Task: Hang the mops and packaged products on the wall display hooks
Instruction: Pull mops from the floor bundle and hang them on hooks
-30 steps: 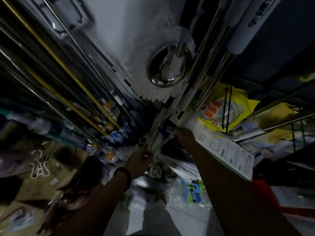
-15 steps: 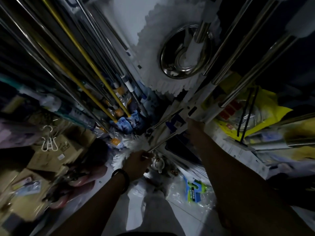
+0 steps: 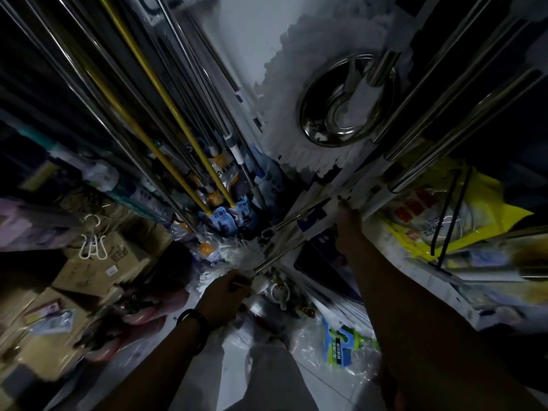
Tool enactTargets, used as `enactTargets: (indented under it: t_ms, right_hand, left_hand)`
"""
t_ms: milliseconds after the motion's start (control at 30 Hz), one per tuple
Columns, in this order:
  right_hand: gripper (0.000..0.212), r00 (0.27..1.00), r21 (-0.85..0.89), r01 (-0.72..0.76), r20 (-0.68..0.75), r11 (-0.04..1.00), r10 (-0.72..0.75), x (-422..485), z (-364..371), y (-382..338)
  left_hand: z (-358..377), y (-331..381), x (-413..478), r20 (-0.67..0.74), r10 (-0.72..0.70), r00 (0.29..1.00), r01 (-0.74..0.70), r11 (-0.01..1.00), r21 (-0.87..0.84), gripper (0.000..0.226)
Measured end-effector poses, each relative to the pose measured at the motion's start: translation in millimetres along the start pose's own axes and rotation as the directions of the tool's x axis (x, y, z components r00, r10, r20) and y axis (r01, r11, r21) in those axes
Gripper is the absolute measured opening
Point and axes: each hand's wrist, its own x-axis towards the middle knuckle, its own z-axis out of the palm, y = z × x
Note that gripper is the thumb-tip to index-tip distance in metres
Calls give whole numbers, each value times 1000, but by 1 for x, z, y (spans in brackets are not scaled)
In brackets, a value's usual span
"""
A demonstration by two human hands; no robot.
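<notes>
My left hand (image 3: 226, 295), with a black band at the wrist, is closed around the lower end of a thin steel mop pole (image 3: 284, 253) that slants up to the right. My right hand (image 3: 347, 216) reaches higher and grips a white packaged product (image 3: 330, 203) among the hanging poles. Above hangs a round white mop head (image 3: 292, 93) with a shiny steel disc (image 3: 341, 105) at its middle. Two yellow mop handles (image 3: 166, 126) and several steel ones hang on the left.
Cardboard boxes (image 3: 98, 262) and white plastic hangers (image 3: 92, 241) sit at lower left. A yellow packaged item (image 3: 486, 209) hangs at the right beside steel poles (image 3: 444, 120). A green and blue packet (image 3: 341, 342) in clear plastic lies on the tiled floor. The scene is dim.
The view has tilted downward, so the mop head and poles now sit higher and larger. My right hand has reached further up along the packaging; my left hand keeps its grip on the pole.
</notes>
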Motion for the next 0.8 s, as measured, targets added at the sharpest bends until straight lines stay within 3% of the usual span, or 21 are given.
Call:
enactTargets:
  t_ms: [133,233,333,400,467,600,667,800]
  right_hand:
    - [84,979,105,114,159,988,-130,-39,24,10]
    - [61,933,-83,124,350,989,-87,-62,40,24]
    - [59,903,-236,204,420,950,-90,-82,67,41]
    - [64,876,-352,350,452,868,-169,-105,82,51]
    - [56,832,-446,488,498,751,-245,-131,95,53]
    - [47,768,-412,597,540,688,-344,-192,118,31]
    - [44,728,-372,652,550,661,-409,-218,126,11]
    - [36,614,-283,768,582,575,-533,-274,133,-41]
  left_hand:
    - [-7,-5,2,11,-32,999,33,997,-64,18]
    - [-13,-3,0,24,-35,999,38,992,-123,17]
    - [-23,-6,0,37,-38,999,43,990,-137,16]
    - [-36,-11,1,49,-47,998,53,993,-109,12]
    - [-56,-16,2,45,-42,998,46,994,-103,3]
    - [-107,-24,16,-36,19,999,-19,1000,9,5]
    - [-126,-30,25,-114,80,990,-64,988,139,36]
    - [-144,-14,20,-57,284,957,-262,933,246,78]
